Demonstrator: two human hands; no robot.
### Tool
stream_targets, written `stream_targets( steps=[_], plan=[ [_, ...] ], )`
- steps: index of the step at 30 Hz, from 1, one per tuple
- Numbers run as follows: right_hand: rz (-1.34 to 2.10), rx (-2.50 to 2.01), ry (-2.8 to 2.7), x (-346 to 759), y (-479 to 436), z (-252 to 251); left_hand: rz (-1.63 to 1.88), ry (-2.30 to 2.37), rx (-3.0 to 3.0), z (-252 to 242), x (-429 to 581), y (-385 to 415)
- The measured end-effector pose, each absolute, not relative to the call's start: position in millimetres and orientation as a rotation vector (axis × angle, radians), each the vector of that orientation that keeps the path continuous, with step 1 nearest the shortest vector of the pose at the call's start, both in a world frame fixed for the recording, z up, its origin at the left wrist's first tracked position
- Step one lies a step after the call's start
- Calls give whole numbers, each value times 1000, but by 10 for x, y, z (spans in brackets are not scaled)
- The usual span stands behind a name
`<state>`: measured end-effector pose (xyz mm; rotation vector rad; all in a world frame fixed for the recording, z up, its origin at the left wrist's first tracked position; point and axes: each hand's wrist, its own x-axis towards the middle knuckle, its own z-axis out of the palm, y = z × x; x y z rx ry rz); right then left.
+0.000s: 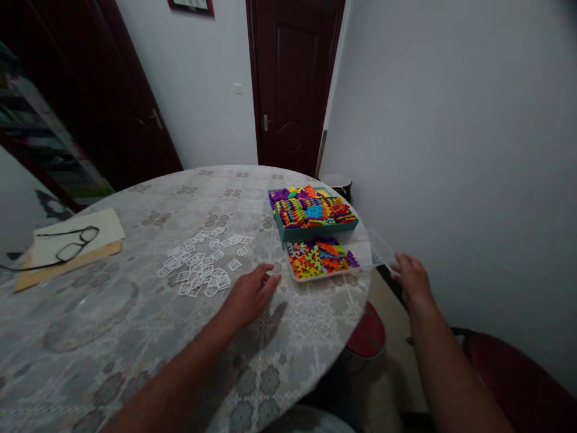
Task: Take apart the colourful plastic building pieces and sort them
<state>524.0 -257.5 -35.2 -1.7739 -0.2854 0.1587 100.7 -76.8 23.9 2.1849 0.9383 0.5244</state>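
Observation:
My right hand, past the table's right edge, grips the near corner of a clear, see-through plastic lid. The lid's far side reaches back toward the table, and its full outline is hard to make out. My left hand is over the table with thumb and forefinger apart and nothing in it. Just right of it lies a shallow tray of colourful plastic building pieces. Behind the tray stands a teal box packed with more colourful pieces. White square plastic frames lie scattered to my left hand's left.
The round table has a patterned cloth. Black-framed glasses rest on papers at the far left. A red stool stands below the right edge, and a dark red chair is at lower right, near the wall.

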Motion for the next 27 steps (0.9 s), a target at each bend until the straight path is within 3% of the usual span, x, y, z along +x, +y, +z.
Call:
stream_targets(
  steps=[6,11,21,27],
  plan=[
    [537,-1427,-120,5190,-2431,-459,465,1015,1906,25,1675,-746],
    [557,-1400,-106,5113,-2457,-380,460,1149,1947,79,1805,-833],
    [542,-1225,-345,4385,-2702,110,650,1058,1582,438,957,-943],
    [884,-1274,-490,3964,-2218,609,885,1050,1340,553,363,-579]
  ],
)
